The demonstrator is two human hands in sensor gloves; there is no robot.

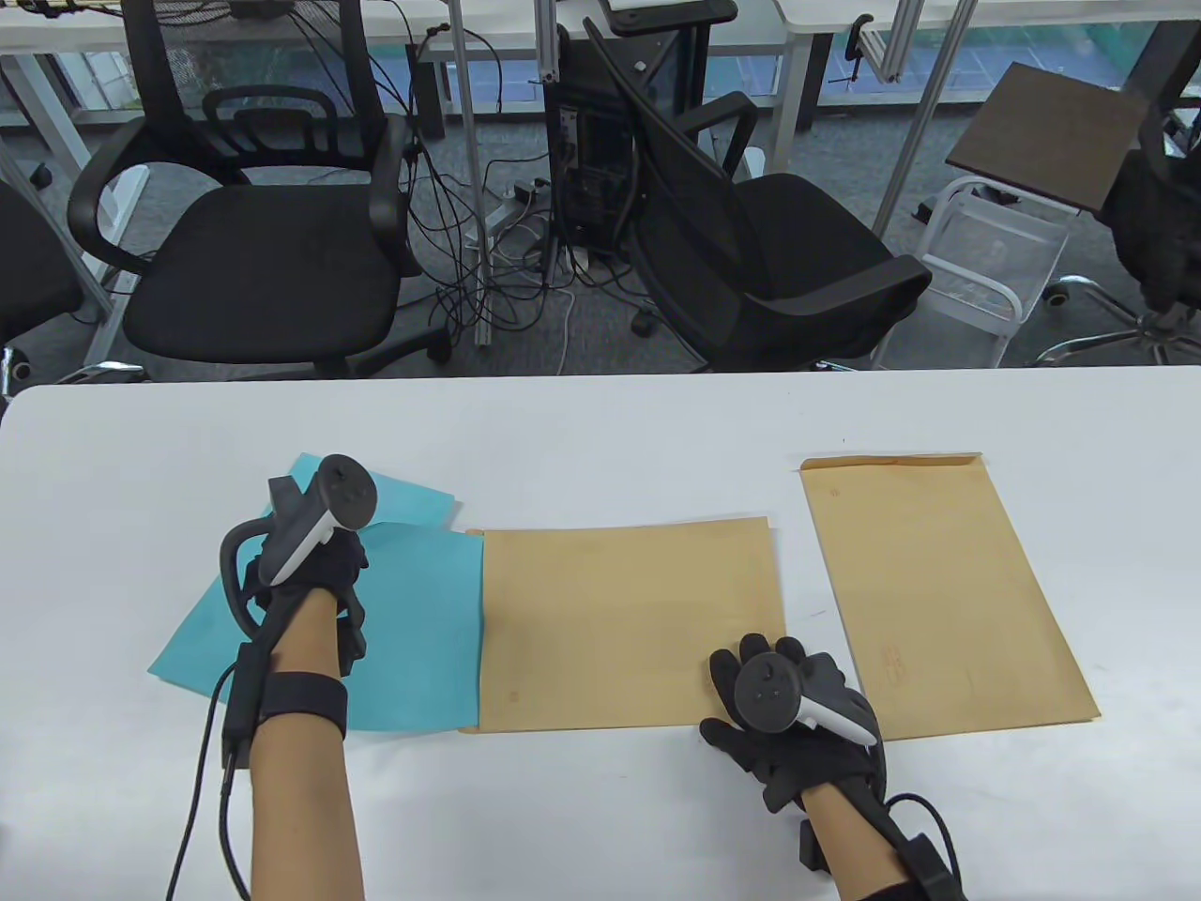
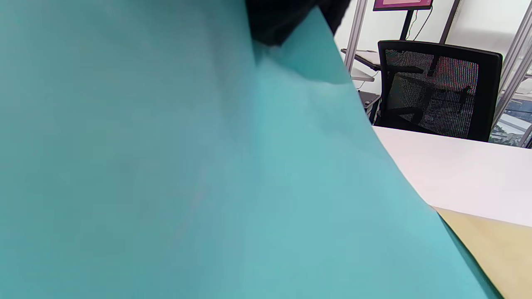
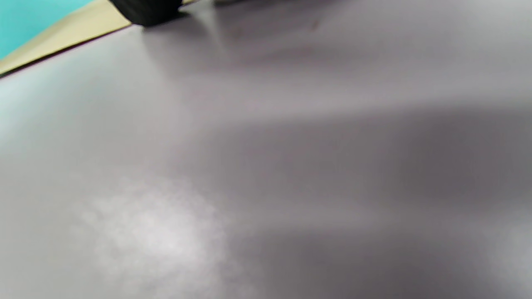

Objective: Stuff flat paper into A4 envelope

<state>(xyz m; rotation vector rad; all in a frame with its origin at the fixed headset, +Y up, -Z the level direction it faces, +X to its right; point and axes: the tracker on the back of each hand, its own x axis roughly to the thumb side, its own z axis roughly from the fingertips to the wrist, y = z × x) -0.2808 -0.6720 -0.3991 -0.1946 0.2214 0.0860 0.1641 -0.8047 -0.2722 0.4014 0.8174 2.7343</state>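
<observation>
A teal paper sheet (image 1: 422, 629) lies at the left of the white table (image 1: 600, 422), its right edge inside the open left end of a brown A4 envelope (image 1: 629, 619). My left hand (image 1: 314, 568) grips the teal paper near its far edge; in the left wrist view the sheet (image 2: 166, 166) curves up close to the camera with a gloved finger (image 2: 282, 20) at its top. My right hand (image 1: 746, 666) presses flat, fingers spread, on the envelope's near right corner. The right wrist view is blurred and shows one fingertip (image 3: 145, 10) and a strip of envelope (image 3: 62, 37).
A second teal sheet (image 1: 413, 497) lies skewed under the first. A second brown envelope (image 1: 938, 591) lies at the right of the table. Black office chairs (image 1: 253, 235) and cables stand beyond the table's far edge.
</observation>
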